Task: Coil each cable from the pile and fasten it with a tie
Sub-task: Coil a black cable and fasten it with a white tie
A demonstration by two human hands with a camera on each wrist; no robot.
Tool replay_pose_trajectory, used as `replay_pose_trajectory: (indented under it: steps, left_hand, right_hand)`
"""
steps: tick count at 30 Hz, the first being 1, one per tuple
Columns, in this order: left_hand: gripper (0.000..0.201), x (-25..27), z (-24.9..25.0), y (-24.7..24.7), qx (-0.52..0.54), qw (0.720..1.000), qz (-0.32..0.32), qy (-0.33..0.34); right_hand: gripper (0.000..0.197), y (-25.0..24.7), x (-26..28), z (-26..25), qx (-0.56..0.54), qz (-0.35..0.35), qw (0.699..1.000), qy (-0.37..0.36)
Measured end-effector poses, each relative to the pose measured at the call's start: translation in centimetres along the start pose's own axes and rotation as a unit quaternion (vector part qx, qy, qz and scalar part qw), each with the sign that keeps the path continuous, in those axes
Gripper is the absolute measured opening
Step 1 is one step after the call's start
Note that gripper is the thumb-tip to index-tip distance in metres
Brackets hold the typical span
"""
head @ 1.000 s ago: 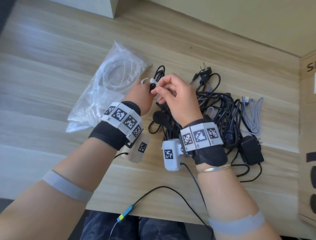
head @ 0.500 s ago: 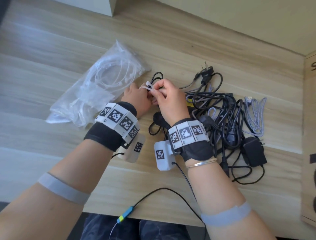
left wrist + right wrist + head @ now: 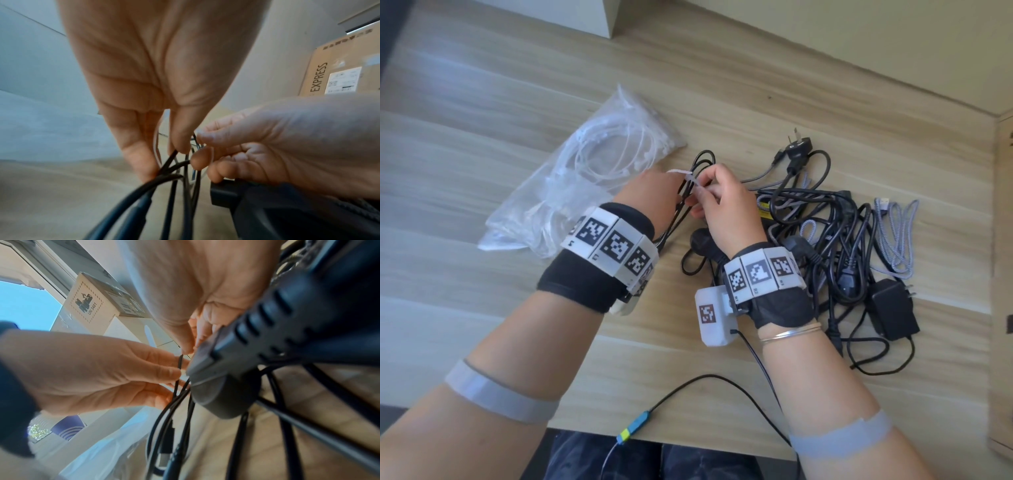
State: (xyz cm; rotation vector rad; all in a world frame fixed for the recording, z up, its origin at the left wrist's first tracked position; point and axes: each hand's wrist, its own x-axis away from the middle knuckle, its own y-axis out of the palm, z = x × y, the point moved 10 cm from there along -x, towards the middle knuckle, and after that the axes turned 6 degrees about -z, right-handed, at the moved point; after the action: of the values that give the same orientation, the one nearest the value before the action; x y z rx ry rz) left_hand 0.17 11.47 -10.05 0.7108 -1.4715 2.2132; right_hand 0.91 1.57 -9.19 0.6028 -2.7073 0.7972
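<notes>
"EXPRESS" is printed vertically on a cardboard box [image 3: 337, 71] beyond the right hand [image 3: 287, 142]. "UN 3481" is marked on a carton [image 3: 90, 305] above the left hand [image 3: 86, 369].

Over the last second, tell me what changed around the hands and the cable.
Both hands dropped lower with the thin black coiled cable. The white plastic tie now wraps the strands, the left hand and right hand keeping their pinch. The tangled black cable pile and clear plastic bag stayed put.

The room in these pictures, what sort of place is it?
Probably an office or stockroom: a pale wooden desk, a cardboard shipping box marked EXPRESS, and a pile of cables beside a bag of ties.
</notes>
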Motion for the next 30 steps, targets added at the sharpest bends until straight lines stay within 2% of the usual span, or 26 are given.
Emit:
replay_pose_trajectory:
  steps: [5,11,14,17,19,22,26,30]
  left_hand:
    - [0.034,0.5,0.8,-0.9,0.013,0.997,0.067,0.047]
    - [0.017,2.0,1.5,-2.7,0.072,0.976,0.169,0.120]
    - [0.023,2.4,1.9,-2.8,0.088,0.964,0.200,0.154]
    - [0.027,2.2,1.4,-2.4,0.123,0.958,0.203,0.163]
    - [0.035,1.9,0.8,-2.0,0.149,0.958,0.193,0.149]
    - [0.034,1.6,0.0,-1.7,0.180,0.960,0.178,0.122]
    - [0.035,1.5,-0.3,-1.3,0.163,0.966,0.171,0.108]
    - [0.032,1.5,-0.7,-1.4,0.175,0.959,0.197,0.107]
  right_hand:
    - [0.015,0.0,0.1,-0.2,-0.008,-0.008,1.000,0.000]
    - [0.009,0.1,0.0,0.2,-0.019,-0.005,1.000,0.012]
    - [0.009,0.2,0.0,0.4,-0.029,-0.001,1.000,0.012]
    - [0.012,0.2,0.2,0.4,-0.040,0.001,0.999,0.001]
    - [0.014,0.2,0.3,0.3,-0.038,0.002,0.999,-0.008]
    - [0.008,0.1,0.6,0.3,-0.029,0.005,0.999,-0.018]
    - [0.004,-0.1,0.9,0.0,-0.031,0.008,0.999,-0.039]
    - [0.008,-0.3,1.0,-0.3,-0.048,0.018,0.997,-0.055]
